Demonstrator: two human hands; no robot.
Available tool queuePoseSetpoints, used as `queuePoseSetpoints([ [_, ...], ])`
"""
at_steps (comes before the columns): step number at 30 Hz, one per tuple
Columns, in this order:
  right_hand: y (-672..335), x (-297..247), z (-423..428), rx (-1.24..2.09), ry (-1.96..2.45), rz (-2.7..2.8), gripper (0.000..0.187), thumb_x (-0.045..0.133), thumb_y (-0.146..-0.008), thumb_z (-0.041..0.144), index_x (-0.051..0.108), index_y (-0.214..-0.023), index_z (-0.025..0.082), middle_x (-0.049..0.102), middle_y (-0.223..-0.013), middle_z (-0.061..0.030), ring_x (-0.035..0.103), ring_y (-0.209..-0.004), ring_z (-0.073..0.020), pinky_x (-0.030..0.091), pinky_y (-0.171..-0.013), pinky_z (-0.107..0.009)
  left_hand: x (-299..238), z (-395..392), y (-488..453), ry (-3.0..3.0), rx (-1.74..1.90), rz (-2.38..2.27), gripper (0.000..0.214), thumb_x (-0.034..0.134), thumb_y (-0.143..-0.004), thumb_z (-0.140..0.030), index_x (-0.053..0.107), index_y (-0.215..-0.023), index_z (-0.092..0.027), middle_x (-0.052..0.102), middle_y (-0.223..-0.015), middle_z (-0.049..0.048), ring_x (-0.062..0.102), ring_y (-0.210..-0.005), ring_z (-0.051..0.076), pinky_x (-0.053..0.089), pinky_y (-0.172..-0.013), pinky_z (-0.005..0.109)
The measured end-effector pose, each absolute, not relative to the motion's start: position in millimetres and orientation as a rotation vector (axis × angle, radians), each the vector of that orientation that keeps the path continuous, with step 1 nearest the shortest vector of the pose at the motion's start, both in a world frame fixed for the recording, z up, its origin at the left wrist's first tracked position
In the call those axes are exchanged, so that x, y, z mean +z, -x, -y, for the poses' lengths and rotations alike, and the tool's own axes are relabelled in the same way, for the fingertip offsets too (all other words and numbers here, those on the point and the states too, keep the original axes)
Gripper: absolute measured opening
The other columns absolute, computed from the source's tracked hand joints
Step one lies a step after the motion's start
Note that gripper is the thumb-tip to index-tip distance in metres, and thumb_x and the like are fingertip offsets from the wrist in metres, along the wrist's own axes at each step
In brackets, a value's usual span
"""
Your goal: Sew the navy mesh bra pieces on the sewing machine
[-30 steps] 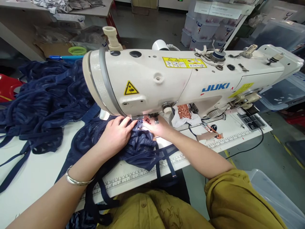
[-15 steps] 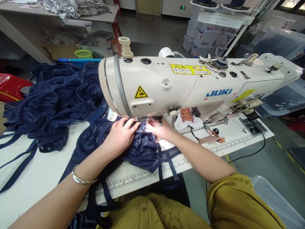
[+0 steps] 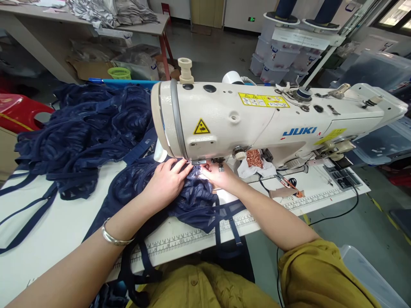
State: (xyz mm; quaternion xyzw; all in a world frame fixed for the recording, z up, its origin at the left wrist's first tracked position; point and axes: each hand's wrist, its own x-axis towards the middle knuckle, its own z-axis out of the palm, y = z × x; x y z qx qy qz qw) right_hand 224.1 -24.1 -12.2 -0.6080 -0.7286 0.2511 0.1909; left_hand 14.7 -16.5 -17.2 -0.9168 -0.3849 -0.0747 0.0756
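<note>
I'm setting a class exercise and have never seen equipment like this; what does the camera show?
One camera on the person's head looks forward and down. The long white machine marked JUKI looks like a sewing machine, standing on a white tabletop with printed ruler markings. The bare left hand, a silver bangle on its wrist, rests on gathered, sheer navy-blue fabric. The bare right hand touches the same fabric by the machine's sewing end; its exact grip is unclear. Another navy-blue fabric heap lies to the left. Small copper-coloured pieces lie on white cloth on the right.
</note>
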Motion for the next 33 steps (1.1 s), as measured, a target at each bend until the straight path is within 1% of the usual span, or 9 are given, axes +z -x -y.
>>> queuePoseSetpoints([
  [6, -223, -14, 24, 0.716, 1.742, 2.04, 0.019, 0.051, -0.094, 0.026, 0.068, -0.086, 0.02, 0.074, -0.093, -0.0043, 0.067, -0.094, -0.0197, 0.049, -0.087, -0.03, -17, 17, -15, 2.725, -0.184, 1.13, 0.045, 0.041, -0.093, -0.019, 0.059, -0.134, -0.016, 0.062, -0.126, 0.0197, 0.051, -0.12, 0.034, 0.047, -0.092, 0.047],
  [13, -222, -16, 24, 0.719, 1.763, 1.999, 0.018, 0.053, -0.094, 0.027, 0.07, -0.089, 0.022, 0.074, -0.096, -0.0041, 0.067, -0.095, -0.0209, 0.05, -0.088, -0.031, -17, 17, -14, 2.732, -0.187, 1.143, 0.045, 0.04, -0.094, -0.02, 0.059, -0.135, -0.018, 0.062, -0.127, 0.019, 0.051, -0.12, 0.034, 0.047, -0.092, 0.048],
  [21, -221, -16, 24, 0.72, 1.783, 1.982, 0.02, 0.053, -0.094, 0.029, 0.07, -0.086, 0.023, 0.075, -0.094, -0.0048, 0.068, -0.094, -0.0216, 0.051, -0.088, -0.033, -15, 18, -15, 2.76, -0.216, 1.177, 0.046, 0.041, -0.093, -0.019, 0.06, -0.134, -0.018, 0.062, -0.128, 0.0194, 0.052, -0.12, 0.034, 0.047, -0.092, 0.049],
  [29, -223, -16, 23, 0.717, 1.776, 1.991, 0.019, 0.053, -0.093, 0.03, 0.07, -0.092, 0.022, 0.074, -0.094, -0.0046, 0.068, -0.093, -0.0205, 0.05, -0.087, -0.031, -15, 17, -15, 2.754, -0.194, 1.176, 0.046, 0.042, -0.092, -0.019, 0.06, -0.134, -0.017, 0.061, -0.13, 0.0196, 0.052, -0.119, 0.035, 0.047, -0.092, 0.048],
  [33, -225, -25, 21, 0.7, 1.724, 1.979, 0.016, 0.058, -0.09, 0.033, 0.07, -0.096, 0.023, 0.073, -0.091, -0.0026, 0.068, -0.088, -0.0191, 0.05, -0.086, -0.031, -14, 18, -16, 2.766, -0.207, 1.2, 0.046, 0.041, -0.093, -0.018, 0.06, -0.134, -0.018, 0.061, -0.13, 0.0193, 0.052, -0.118, 0.034, 0.048, -0.09, 0.048],
])
